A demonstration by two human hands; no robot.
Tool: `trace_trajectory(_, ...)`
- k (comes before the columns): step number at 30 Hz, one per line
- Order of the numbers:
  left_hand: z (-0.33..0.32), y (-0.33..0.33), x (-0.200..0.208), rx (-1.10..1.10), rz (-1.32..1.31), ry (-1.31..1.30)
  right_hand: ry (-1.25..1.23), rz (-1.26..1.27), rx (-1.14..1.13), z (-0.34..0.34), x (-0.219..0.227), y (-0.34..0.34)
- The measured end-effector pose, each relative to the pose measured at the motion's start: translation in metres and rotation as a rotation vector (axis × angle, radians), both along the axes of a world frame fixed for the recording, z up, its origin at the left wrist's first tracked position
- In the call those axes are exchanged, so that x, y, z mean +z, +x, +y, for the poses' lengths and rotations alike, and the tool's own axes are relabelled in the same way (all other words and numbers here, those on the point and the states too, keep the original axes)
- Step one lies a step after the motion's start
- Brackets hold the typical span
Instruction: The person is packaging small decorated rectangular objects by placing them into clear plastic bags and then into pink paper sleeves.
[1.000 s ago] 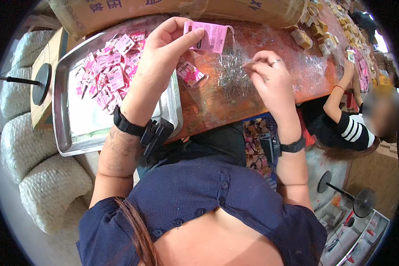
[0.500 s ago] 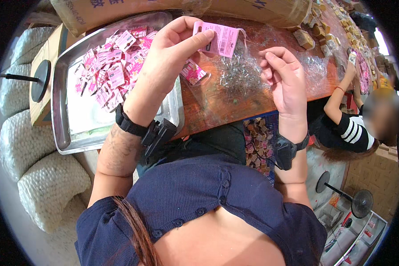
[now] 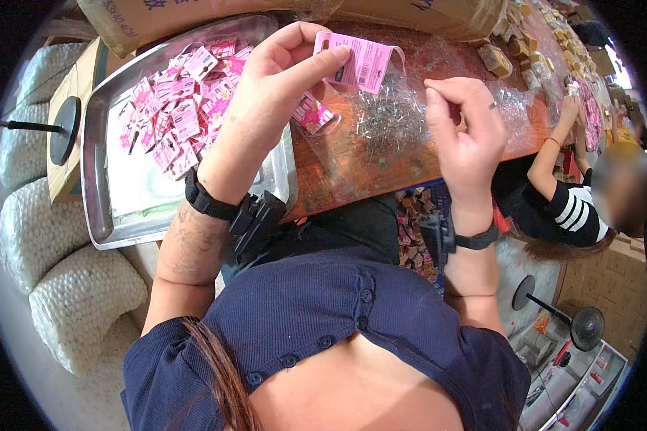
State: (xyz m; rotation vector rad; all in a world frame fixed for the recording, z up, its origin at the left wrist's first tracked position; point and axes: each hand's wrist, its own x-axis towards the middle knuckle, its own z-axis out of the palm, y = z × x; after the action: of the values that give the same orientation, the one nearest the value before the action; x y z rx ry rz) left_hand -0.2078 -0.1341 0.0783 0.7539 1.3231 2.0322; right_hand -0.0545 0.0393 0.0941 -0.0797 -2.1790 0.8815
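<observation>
Pink card (image 3: 364,63): a small rectangular card, bright pink, is held up above the wooden table; a slot is cut near its top edge and a pale printed panel is seen on its face. A clear plastic sleeve edge is seen around its right side.
Left hand (image 3: 280,86): closed on the pink card, which is pinched at its left end between thumb and forefinger. A black band is worn on the wrist, with a black device fixed to it.
Right hand (image 3: 467,129): raised just right of the card and apart from it, fingers curled inward with the tips gathered. Whether anything small is pinched there cannot be told. A ring is worn on one finger and a black band on the wrist.
Pile of small metal pieces (image 3: 392,122): heaped on clear plastic sheeting on the table, below the card and between the two hands.
Metal tray (image 3: 97,208): set at the left of the table, under the left forearm; many more pink cards (image 3: 176,115) are piled in its far half.
Wooden table (image 3: 345,172): reddish brown, largely covered by clear plastic.
White sacks (image 3: 65,287): stacked on the floor to the left.
Other person (image 3: 568,208): seated at the right in a black striped top, one arm stretched onto the table.
</observation>
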Motion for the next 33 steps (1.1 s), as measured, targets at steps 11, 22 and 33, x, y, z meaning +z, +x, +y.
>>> trace_trajectory(11,0.012,0.019,-0.002,-0.138,0.214,0.156,0.728,0.348,-0.119,0.001,0.005,-0.007)
trace_trajectory(22,0.009,0.024,-0.005,-0.145,0.028,0.049,0.231,-0.028,0.154,-0.021,0.018,-0.007)
trace_trajectory(33,0.009,0.028,-0.003,-0.310,-0.015,-0.056,-0.398,-0.099,0.329,-0.010,0.001,-0.003)
